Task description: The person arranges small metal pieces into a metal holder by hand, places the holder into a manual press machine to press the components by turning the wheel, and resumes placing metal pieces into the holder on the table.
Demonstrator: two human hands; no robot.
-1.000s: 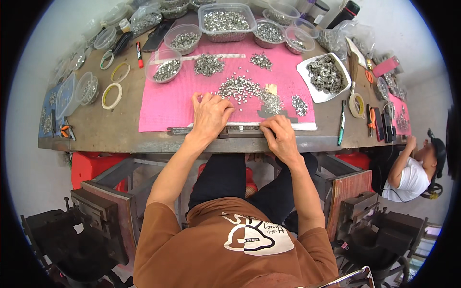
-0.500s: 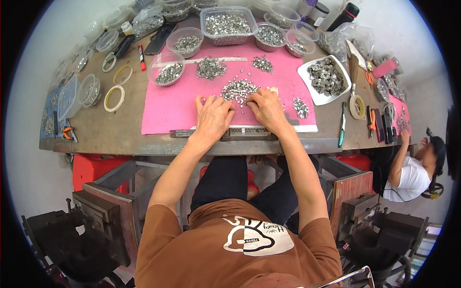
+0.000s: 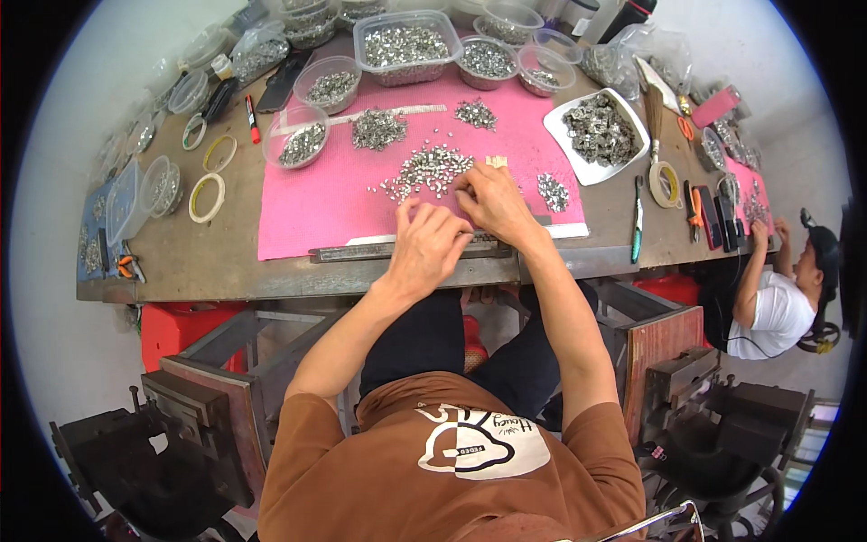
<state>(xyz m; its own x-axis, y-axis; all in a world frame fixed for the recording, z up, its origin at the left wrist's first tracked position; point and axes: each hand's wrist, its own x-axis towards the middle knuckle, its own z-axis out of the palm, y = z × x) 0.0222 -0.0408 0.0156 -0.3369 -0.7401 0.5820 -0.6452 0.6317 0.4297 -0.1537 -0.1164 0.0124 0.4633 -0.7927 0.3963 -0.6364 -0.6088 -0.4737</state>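
My left hand (image 3: 428,242) is over a dark metal bar (image 3: 352,252) lying along the front edge of a pink mat (image 3: 302,208). Its thumb and fingers are drawn together at the bar; whatever they hold is too small or hidden. Just right of it, my right hand (image 3: 497,206) has its fingers curled in a pinch beside a loose pile of small silvery metal pieces (image 3: 429,170). Anything in that pinch is hidden too. A pale flat strip (image 3: 370,240) lies behind the bar, partly covered by my left hand.
Smaller metal piles (image 3: 379,129) lie on the mat. Clear tubs (image 3: 406,50) of pieces line the back. A white dish (image 3: 596,135) stands right, near a toothbrush (image 3: 638,221) and orange-handled pliers (image 3: 694,217). Tape rolls (image 3: 207,198) lie left. Another person (image 3: 777,303) sits far right.
My left hand has moved right along the bar, close to my right hand. My right hand remains curled beside the pile. The whole view has shifted slightly.
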